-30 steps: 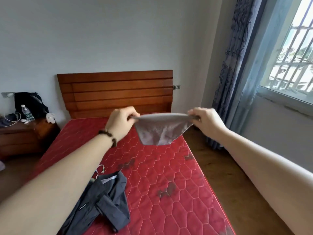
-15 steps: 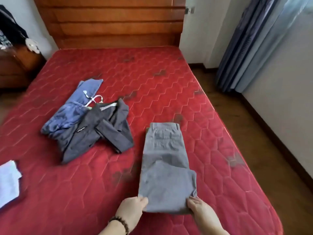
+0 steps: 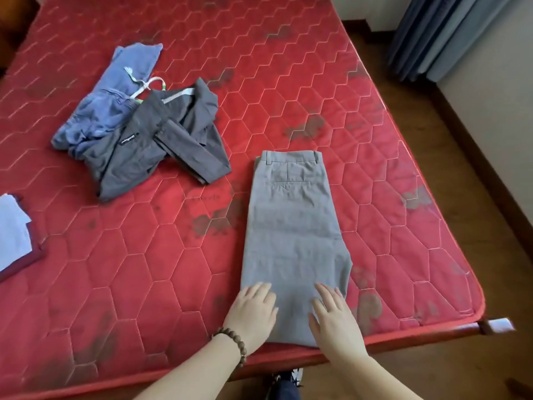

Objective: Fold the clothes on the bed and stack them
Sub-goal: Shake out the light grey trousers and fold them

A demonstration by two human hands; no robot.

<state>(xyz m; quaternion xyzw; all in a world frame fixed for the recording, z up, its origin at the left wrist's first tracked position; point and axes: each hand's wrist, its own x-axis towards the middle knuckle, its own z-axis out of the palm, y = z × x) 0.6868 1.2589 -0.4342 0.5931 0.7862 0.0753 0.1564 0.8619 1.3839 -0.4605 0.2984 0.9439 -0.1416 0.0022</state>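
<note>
Both palms are lying flat and open, left hand (image 3: 253, 313) and right hand (image 3: 334, 319), on the near hem of the grey woven trousers (image 3: 291, 232) stretching away from you. You're handling light, limp cloth; likely best pinched at the hem corners.

The mattress (image 3: 144, 269) is red, quilted in pale hexagons, with dark grey blotches. The folded trousers (image 3: 294, 226) are plain light grey. One crumpled garment (image 3: 161, 140) is charcoal, another (image 3: 115, 93) blue. The cloth (image 3: 13, 229) at the left edge looks white, perhaps over maroon.
</note>
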